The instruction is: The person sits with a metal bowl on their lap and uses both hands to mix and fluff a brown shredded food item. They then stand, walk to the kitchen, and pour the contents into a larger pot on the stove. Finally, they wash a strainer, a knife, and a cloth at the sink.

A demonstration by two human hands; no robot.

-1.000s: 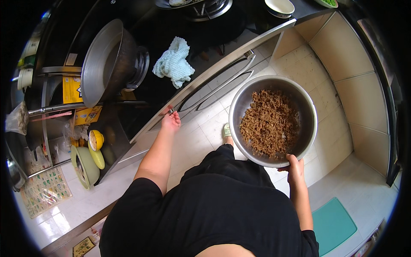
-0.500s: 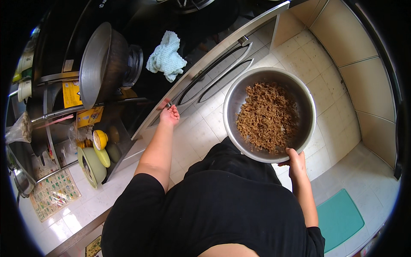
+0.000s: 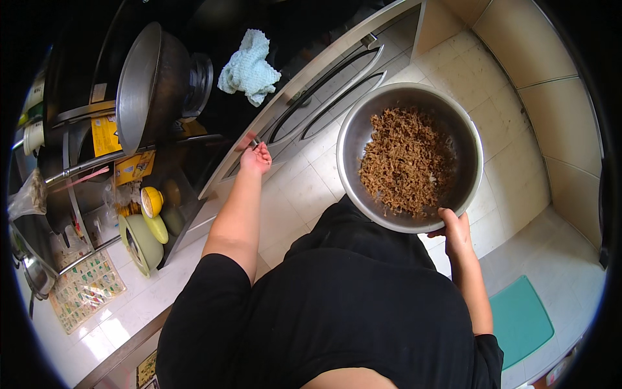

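My right hand (image 3: 455, 232) grips the near right rim of a wide metal bowl (image 3: 350, 139), thumb over the edge. Inside, brown, crumbly, shredded-looking food (image 3: 407, 162) covers much of the bottom. The bowl hangs in front of my body above the floor, tilted a little. On the left, my left hand (image 3: 256, 158) is at the front edge of the stove with its fingers curled round a small knob (image 3: 255, 141), which they partly hide. A crumpled pale blue cloth (image 3: 249, 68) lies on the black cooktop beyond that hand.
A big wok (image 3: 139, 87) stands on the burner at the left. Beside it, a rack holds a yellow bowl (image 3: 151, 201) and a pale green basin (image 3: 144, 246). Oven handles (image 3: 346, 104) jut from the front panel. A teal mat (image 3: 521, 321) lies at the lower right.
The bowl has shifted slightly up in the picture with my right hand still on its rim. My left hand stays at the knob. The whole view has shifted a little.
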